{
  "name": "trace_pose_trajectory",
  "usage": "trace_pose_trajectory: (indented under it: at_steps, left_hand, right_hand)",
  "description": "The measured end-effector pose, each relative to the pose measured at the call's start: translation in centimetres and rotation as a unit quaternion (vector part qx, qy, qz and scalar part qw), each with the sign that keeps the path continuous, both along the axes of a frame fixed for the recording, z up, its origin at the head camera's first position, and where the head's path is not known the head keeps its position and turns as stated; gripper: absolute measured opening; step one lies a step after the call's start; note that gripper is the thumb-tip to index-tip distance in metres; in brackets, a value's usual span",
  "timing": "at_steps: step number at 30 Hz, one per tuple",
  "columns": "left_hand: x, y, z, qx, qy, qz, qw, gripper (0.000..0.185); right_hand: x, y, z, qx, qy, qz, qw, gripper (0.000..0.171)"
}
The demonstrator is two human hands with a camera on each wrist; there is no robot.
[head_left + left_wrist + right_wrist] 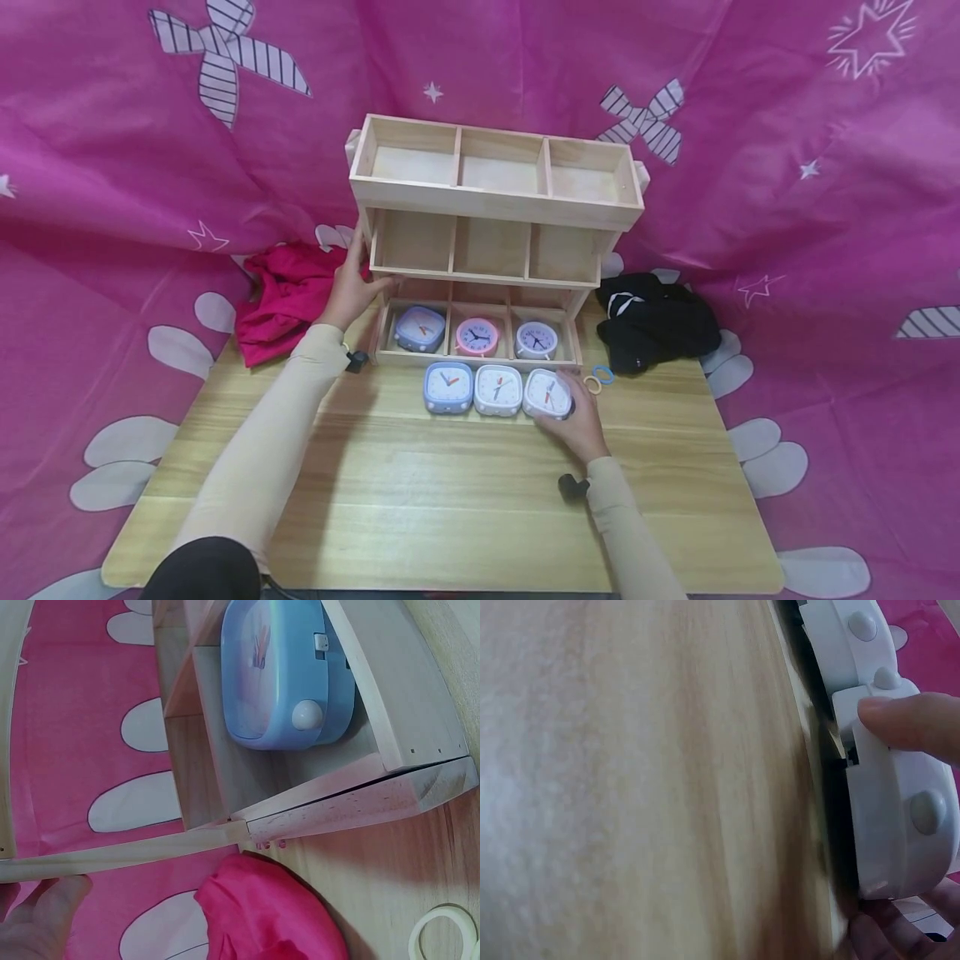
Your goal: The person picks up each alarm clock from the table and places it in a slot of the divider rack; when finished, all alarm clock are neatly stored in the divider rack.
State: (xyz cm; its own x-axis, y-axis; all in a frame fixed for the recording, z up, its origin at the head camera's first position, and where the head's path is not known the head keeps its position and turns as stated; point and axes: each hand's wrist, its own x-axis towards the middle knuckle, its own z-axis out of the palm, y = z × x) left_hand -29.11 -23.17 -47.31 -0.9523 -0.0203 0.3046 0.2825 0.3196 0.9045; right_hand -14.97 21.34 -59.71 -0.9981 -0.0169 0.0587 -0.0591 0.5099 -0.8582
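My right hand [582,423] grips the rightmost of three squarish alarm clocks in a row before the rack; this one is a white alarm clock [546,393]. In the right wrist view the thumb [907,724] presses one end of its white case while other fingers lie at the opposite end. Beside it stand another white alarm clock [498,390] and a blue alarm clock [448,387]. My left hand [349,290] holds the left side of a three-tier wooden rack [495,202], its fingers at the side post [142,847] in the left wrist view.
The rack's bottom tier holds a blue clock [420,328], a pink round clock [477,337] and a lavender round clock [536,340]. Red cloth [288,300] lies left, black cloth [660,321] right. A blue ring [603,374] and a cream ring [592,385] lie near the right hand.
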Motion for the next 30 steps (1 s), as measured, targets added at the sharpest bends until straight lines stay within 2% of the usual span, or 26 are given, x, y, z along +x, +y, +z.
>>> trace_pose_trajectory:
  at_steps: [2, 7, 12, 15, 18, 24, 30]
  left_hand:
    - [-0.2, -0.2, -0.4, -0.001, 0.006, 0.003, 1.0, 0.123]
    - [-0.2, -0.2, -0.4, 0.002, 0.009, 0.002, 1.0, 0.124]
    - [-0.2, -0.2, -0.4, 0.0, 0.005, -0.001, 1.0, 0.126]
    - [-0.2, -0.2, -0.4, 0.0, 0.001, 0.002, 1.0, 0.126]
    - [-0.2, -0.1, -0.4, -0.001, 0.001, 0.007, 1.0, 0.126]
    - [-0.2, 0.0, -0.2, -0.006, 0.001, 0.005, 1.0, 0.123]
    - [-0.2, -0.1, -0.3, 0.004, 0.006, 0.001, 1.0, 0.125]
  right_hand:
    - [0.2, 0.0, 0.1, 0.003, -0.002, -0.003, 1.0, 0.096]
    - [0.6, 0.2, 0.2, 0.011, -0.001, -0.015, 1.0, 0.094]
    - [1.5, 0.3, 0.6, 0.017, 0.001, -0.056, 0.998, 0.087]
    - [2.0, 0.4, 0.9, 0.022, 0.016, -0.086, 0.996, 0.08]
    - [2.2, 0.4, 1.6, 0.013, 0.049, -0.108, 0.993, 0.069]
    - [1.1, 0.1, 5.2, -0.037, 0.13, -0.132, 0.982, 0.057]
    - [-1.9, -0.9, 10.2, -0.063, 0.233, -0.132, 0.962, 0.053]
